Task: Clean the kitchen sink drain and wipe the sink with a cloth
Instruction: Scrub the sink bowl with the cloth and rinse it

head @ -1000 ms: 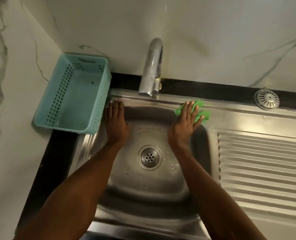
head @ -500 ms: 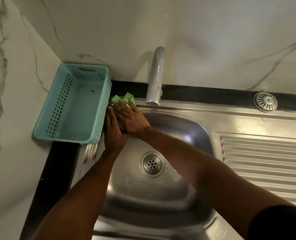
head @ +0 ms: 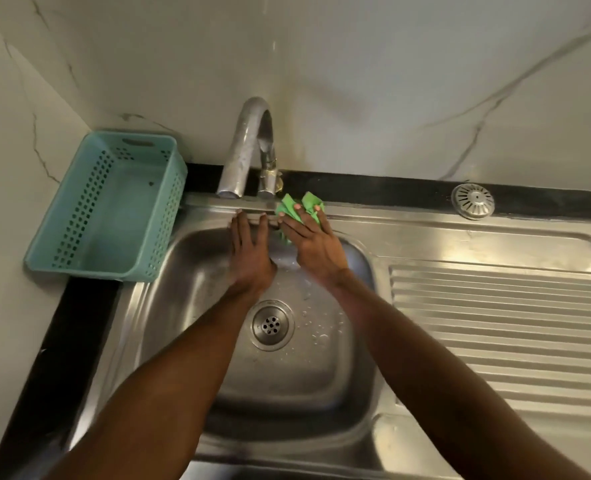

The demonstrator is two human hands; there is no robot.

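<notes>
A steel sink (head: 190,306) fills the middle of the view, with its round drain (head: 272,324) open in the basin floor. My right hand (head: 316,247) presses a crumpled green cloth (head: 292,206) flat against the sink's back rim, just right of the tap base. My left hand (head: 250,254) rests beside it with fingers spread on the same back rim, holding nothing. A round metal drain strainer (head: 473,201) lies apart on the black ledge at the back right.
A curved steel tap (head: 243,150) arches over the back rim above my hands. A teal perforated basket (head: 110,206) stands at the left in the corner. The ribbed draining board (head: 501,323) extends to the right. Marble walls close off the back and left.
My right hand has slid the cloth along the back rim from the left corner by the basket to right of the tap. My left hand has shifted rightward along the rim.
</notes>
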